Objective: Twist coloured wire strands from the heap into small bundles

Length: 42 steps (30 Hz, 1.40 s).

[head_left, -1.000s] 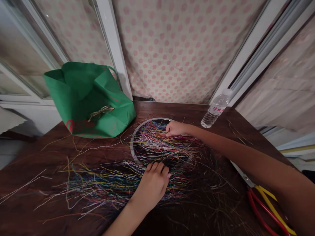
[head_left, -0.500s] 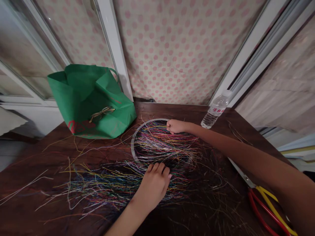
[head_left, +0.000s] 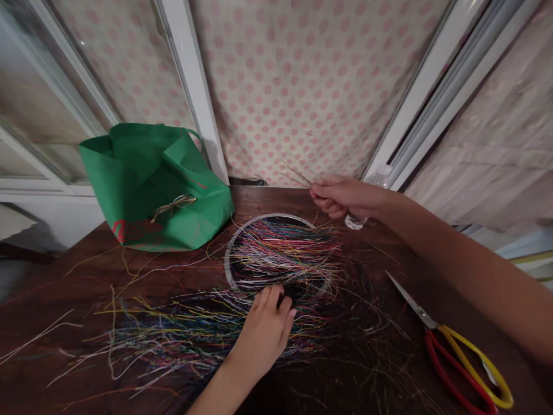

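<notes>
My right hand [head_left: 332,195] is raised above the far side of the table, closed on several thin pale wires [head_left: 298,174] that stick out to the left. Below it, a round tray with a pale rim [head_left: 228,262] carries a pile of colored thin wires [head_left: 280,248]. My left hand [head_left: 270,323] lies over a long second bundle of colored wires [head_left: 181,331] at the tray's near edge. Its fingers are bent downward with the thumb apart, and the fingertips are partly hidden.
Scissors with red and yellow handles [head_left: 436,325] lie at the right. A green bag [head_left: 147,184] with eyeglasses [head_left: 175,206] on it stands at the back left. A water bottle [head_left: 355,221] is partly hidden behind my right hand. Loose wires [head_left: 37,337] are scattered across the wooden table [head_left: 254,200].
My right hand has lifted from the pile on the tray, up and to the right, with several wires in it. My left hand has hardly moved. The view has shifted slightly.
</notes>
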{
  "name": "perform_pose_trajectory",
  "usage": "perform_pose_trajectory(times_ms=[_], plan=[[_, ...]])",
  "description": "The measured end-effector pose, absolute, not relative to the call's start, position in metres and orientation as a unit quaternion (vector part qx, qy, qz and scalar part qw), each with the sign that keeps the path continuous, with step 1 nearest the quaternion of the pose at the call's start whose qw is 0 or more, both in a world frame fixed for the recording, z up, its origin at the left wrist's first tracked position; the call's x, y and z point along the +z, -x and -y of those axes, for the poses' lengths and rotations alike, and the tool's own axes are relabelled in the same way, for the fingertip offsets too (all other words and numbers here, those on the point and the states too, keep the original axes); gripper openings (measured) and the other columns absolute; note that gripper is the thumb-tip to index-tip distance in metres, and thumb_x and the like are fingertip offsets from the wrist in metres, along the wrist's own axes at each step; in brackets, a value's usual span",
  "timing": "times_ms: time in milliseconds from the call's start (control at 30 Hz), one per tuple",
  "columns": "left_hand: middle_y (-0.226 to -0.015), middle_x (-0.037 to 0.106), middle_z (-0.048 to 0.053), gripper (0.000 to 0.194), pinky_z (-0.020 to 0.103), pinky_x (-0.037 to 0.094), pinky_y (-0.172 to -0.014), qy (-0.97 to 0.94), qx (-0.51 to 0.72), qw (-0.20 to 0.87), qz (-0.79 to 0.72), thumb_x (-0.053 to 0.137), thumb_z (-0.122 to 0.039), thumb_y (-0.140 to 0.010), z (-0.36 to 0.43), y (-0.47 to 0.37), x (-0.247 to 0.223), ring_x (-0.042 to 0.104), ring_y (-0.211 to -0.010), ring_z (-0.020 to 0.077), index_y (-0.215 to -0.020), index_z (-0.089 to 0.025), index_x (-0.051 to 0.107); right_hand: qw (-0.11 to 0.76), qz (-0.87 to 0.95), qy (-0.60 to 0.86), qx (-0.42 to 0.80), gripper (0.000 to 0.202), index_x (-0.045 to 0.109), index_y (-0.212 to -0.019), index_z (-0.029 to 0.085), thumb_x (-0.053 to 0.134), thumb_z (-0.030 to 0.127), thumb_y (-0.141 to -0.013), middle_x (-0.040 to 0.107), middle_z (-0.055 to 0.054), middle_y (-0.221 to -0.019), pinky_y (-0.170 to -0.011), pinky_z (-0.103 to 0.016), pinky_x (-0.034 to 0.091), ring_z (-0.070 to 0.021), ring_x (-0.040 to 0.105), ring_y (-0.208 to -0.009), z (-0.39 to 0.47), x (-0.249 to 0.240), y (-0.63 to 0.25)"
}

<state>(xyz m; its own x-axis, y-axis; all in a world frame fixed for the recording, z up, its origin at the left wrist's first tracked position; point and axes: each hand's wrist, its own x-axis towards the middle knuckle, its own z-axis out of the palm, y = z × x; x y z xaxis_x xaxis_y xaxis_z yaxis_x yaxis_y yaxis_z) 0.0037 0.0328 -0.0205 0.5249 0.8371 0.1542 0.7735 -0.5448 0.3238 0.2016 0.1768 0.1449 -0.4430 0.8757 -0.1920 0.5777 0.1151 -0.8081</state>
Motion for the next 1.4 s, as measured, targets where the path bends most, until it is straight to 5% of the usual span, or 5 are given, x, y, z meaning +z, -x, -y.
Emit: perform_pose_trajectory(times_ms=[133,233,467,700,1400], plan=[[-0.123,0.048,0.014,0.022,0.049,0.040,-0.096,-0.838,0.268,0.134,-0.457,0.041,-0.023,-0.094,-0.030,-0.003,-0.016,0.046,-0.114,0.0295,-0.107,-0.019,0.057,0.232,0.674,0.461,0.529,0.025,0.034,-0.070,0.024,0.028,0.029,-0.094,0.022,0.009,-0.053,-0.036,-0.021,0.018,-0.0073,0.015,-0.038,-0.114,0.141,-0.192],[-0.107,0.058,0.010,0.021,0.039,0.044,-0.091,-0.798,0.342,0.275,-0.413,0.037,-0.021,-0.096,-0.023,-0.003,-0.009,0.054,-0.102,0.0227,-0.099,-0.020,0.058,0.324,0.510,0.355,0.713,0.027,0.042,-0.069,0.022,0.040,0.039,-0.091,0.044,0.005,-0.055,-0.040,-0.024,0.033,-0.0087,0.037,-0.039,-0.062,0.114,-0.178],[-0.093,0.067,0.005,0.030,0.034,0.045,-0.088,-0.691,0.357,0.489,-0.395,0.037,-0.033,-0.097,0.001,-0.008,-0.002,0.060,-0.092,0.0200,-0.090,-0.021,0.063,0.523,0.392,0.389,0.649,0.025,0.049,-0.073,0.025,0.052,0.043,-0.089,0.064,-0.001,-0.075,-0.064,-0.031,0.041,-0.0165,0.052,-0.065,-0.006,0.038,-0.160],[-0.114,0.061,0.006,0.029,0.036,0.044,-0.096,-0.645,0.332,0.555,-0.407,0.042,-0.036,-0.094,0.006,-0.016,-0.010,0.056,-0.105,0.0203,-0.119,-0.024,0.051,0.478,0.432,0.448,0.620,0.028,0.050,-0.074,0.026,0.046,0.048,-0.091,0.065,0.000,-0.082,-0.057,-0.028,0.038,-0.0160,0.049,-0.064,-0.002,0.014,-0.154],[-0.112,0.058,0.007,0.028,0.036,0.039,-0.097,-0.531,0.335,0.623,-0.466,0.040,-0.033,-0.095,0.012,-0.033,-0.013,0.052,-0.105,0.0216,-0.116,-0.021,0.054,0.488,0.462,0.477,0.567,0.029,0.046,-0.087,0.022,0.028,0.041,-0.099,0.058,-0.005,-0.098,-0.088,-0.029,0.041,-0.0153,0.054,-0.093,0.004,-0.018,-0.143]])
